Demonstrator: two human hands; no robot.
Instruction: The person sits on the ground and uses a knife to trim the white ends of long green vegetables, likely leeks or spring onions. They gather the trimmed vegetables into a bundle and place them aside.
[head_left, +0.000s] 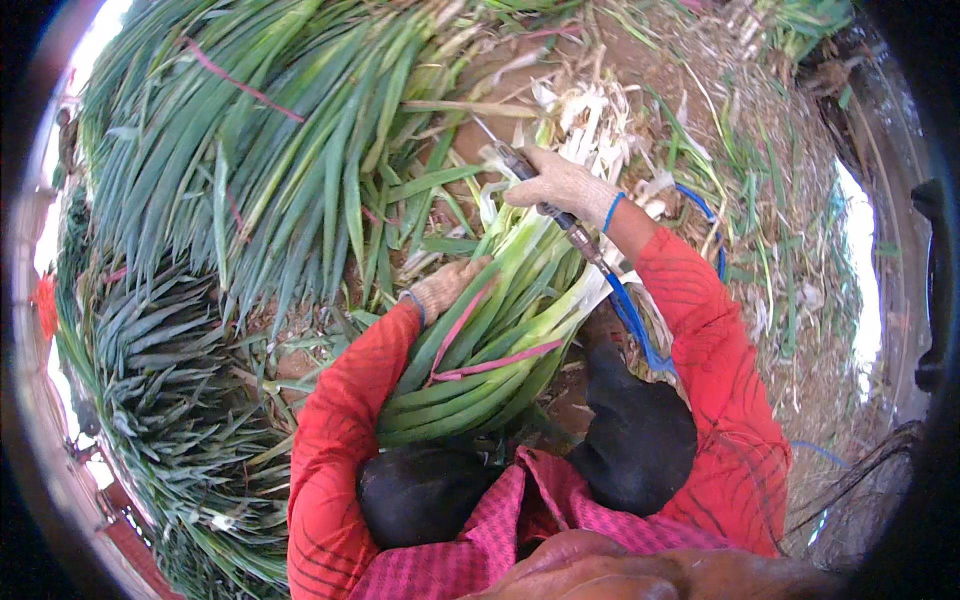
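In my right hand (566, 187), which wears a light knitted glove, is an air blow gun (551, 210) with a thin metal nozzle pointing up and left. A blue hose (637, 322) runs from its rear end. My left hand (448, 289), also gloved, rests against the left side of a bundle of green onions (517, 300); its fingers are partly hidden by the leaves. The bundle lies in front of my knees, leaves towards me and white stems and roots (592, 127) away from me. A pink tie (499, 364) lies across its leaves.
A large heap of green onions (300, 142) covers the upper left, with more bundles (172, 375) along the left. Loose leaves and peeled scraps (757, 262) litter the soil at right. More blue hose (701, 202) lies beyond my right forearm. Dark sheeting (892, 97) edges the far right.
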